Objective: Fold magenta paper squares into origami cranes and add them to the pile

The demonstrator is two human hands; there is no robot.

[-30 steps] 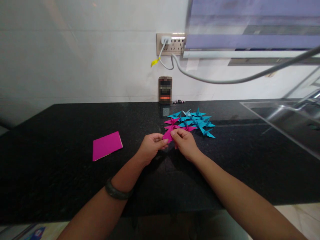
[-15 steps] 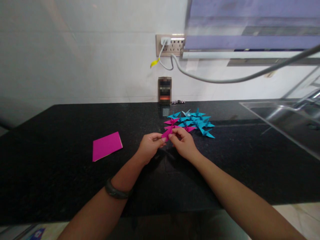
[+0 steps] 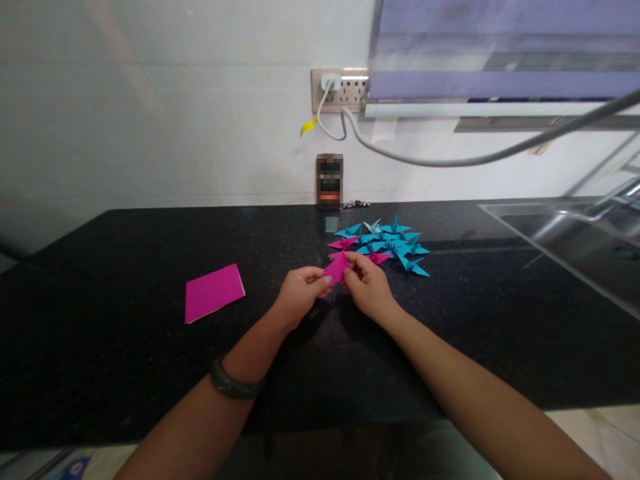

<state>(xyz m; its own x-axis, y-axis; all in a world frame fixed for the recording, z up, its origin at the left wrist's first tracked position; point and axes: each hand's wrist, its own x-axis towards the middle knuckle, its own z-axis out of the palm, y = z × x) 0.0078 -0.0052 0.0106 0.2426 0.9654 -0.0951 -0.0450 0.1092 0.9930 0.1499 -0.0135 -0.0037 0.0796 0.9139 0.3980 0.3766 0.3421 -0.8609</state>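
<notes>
While pink paper [image 3: 336, 269] in both hands [image 3: 296, 297] [image 3: 371, 287], cranes [image 3: 395, 245] beyond; sink [image 3: 565, 247] rightward

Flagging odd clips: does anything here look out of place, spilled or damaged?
Nothing looks out of place, spilled or damaged. The left hand and right hand hold pink paper; cranes sit grouped beyond. Only oddity: the upright item by the wall is pixelated, hiding its detail.

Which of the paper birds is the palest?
The pale blue bird at the back of the group, between two turquoise birds; the others showing are all stronger turquoise or pink.
</notes>
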